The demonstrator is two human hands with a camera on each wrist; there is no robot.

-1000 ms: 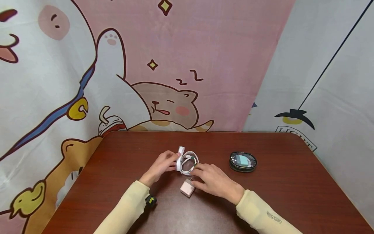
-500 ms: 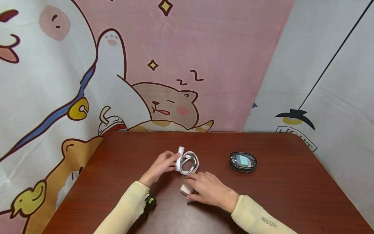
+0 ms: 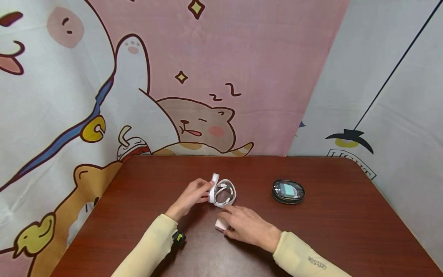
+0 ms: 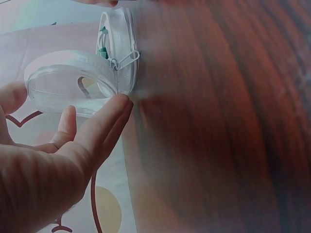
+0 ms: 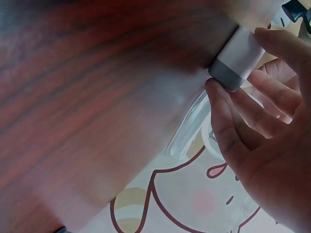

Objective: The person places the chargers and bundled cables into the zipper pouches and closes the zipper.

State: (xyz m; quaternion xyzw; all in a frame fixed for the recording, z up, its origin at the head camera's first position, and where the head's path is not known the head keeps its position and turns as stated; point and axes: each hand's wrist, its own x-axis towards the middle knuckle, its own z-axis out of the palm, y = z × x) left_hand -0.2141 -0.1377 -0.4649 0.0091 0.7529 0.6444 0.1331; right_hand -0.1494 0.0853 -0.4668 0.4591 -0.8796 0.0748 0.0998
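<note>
At 12 o'clock from the right hand's pale charger block [image 3: 221, 225], a clear zip case [image 3: 212, 193] stands open on the dark red-brown table [image 3: 332, 231], clock directions being those of the head view. The left hand [image 3: 190, 195], at the case's 9 o'clock, grasps the raised lid between thumb and fingers. A coiled white cable [image 3: 228, 203] with green parts lies in the base at 3 o'clock from the lid; a zip pull [image 4: 129, 59] hangs by the joint of the 2 halves. The right hand [image 3: 247, 227], at 5 o'clock from the coil, pinches the block between thumb and fingertips; the block is grey at 1 end. Whether it touches the table cannot be told. At 3 o'clock from the coil, well apart from both hands, rests an oval dark-rimmed case [image 3: 288, 200] with a light-blue object [image 3: 287, 190] showing through its clear top. A black device with a yellow-green mark [image 3: 179, 237] sits at the left wrist, beside a pale yellow sleeve [image 3: 152, 242]. Beyond the table, at 12 o'clock, hangs a cartoon-printed cloth [image 3: 273, 77].
</note>
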